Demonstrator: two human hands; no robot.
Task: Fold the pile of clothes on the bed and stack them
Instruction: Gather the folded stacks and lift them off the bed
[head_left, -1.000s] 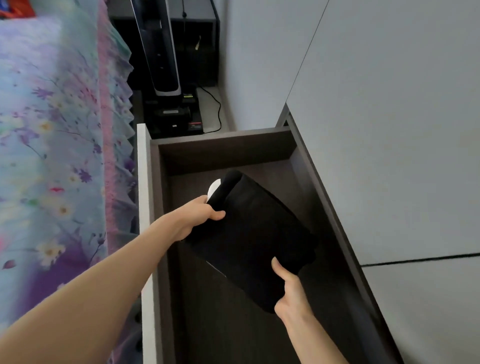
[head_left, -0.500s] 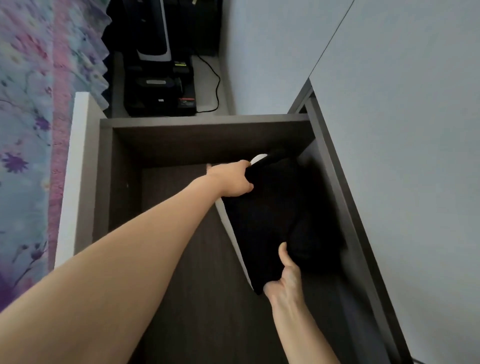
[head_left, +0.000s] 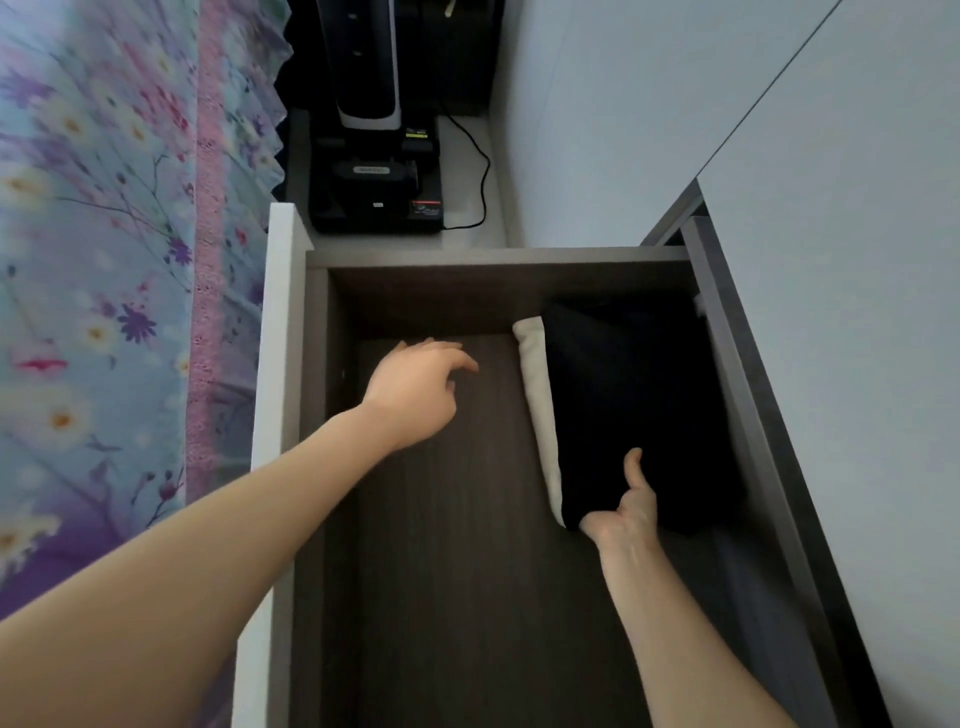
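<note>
A folded black garment (head_left: 634, 395) lies on a folded cream one (head_left: 537, 374) in the far right corner of an open dark wood drawer (head_left: 467, 597). My right hand (head_left: 626, 512) holds the stack's near end, thumb up against the black cloth, fingers hidden beneath it. To the left of the stack, my left hand (head_left: 415, 389) hovers over the bare drawer floor with relaxed fingers and holds nothing.
The drawer's white front panel (head_left: 283, 364) stands close to the bed with its floral cover (head_left: 93, 208) on the left. A black appliance (head_left: 374, 192) with a cable (head_left: 483, 176) sits on the floor beyond the drawer. White cabinet doors (head_left: 857, 312) fill the right.
The stack went from held above the drawer down into its far right corner. My left hand let go of the stack's far end and drew back to the left.
</note>
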